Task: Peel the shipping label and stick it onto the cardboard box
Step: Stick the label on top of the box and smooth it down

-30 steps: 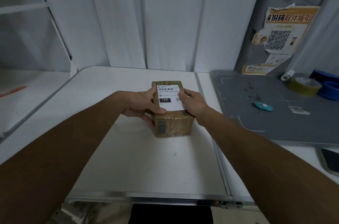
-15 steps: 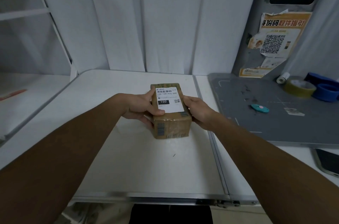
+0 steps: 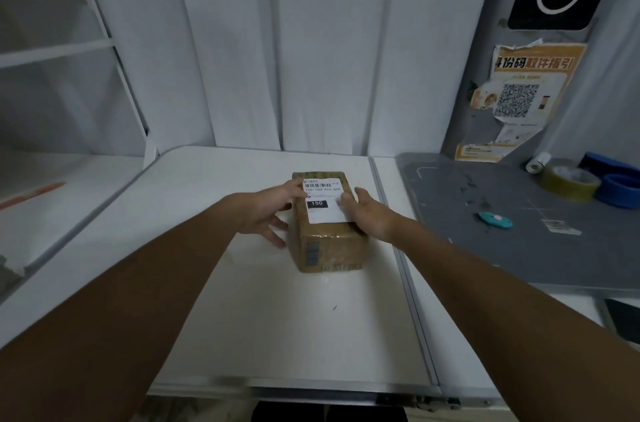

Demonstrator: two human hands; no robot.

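Note:
A small brown cardboard box (image 3: 325, 245) lies on the white table (image 3: 277, 317), its long side pointing away from me. A white shipping label (image 3: 323, 202) with a barcode and a black "150" block lies flat on its top face. My left hand (image 3: 266, 210) is at the box's left side, fingers spread, thumb touching the label's upper left corner. My right hand (image 3: 367, 210) rests on the box's right edge, fingers spread, fingertips lying on the label's right part. Neither hand grips the box.
A grey mat (image 3: 519, 224) lies to the right with a teal cutter (image 3: 494, 220), a paper scrap (image 3: 561, 227), a yellowish tape roll (image 3: 569, 182), blue tape rolls (image 3: 620, 189) and a small white roll (image 3: 538, 162). A dark phone (image 3: 623, 317) sits at the right edge.
Both hands have loosened from gripping the box's sides; the fingers are now spread. The right hand's fingertips have moved onto the label. The box has stayed where it was.

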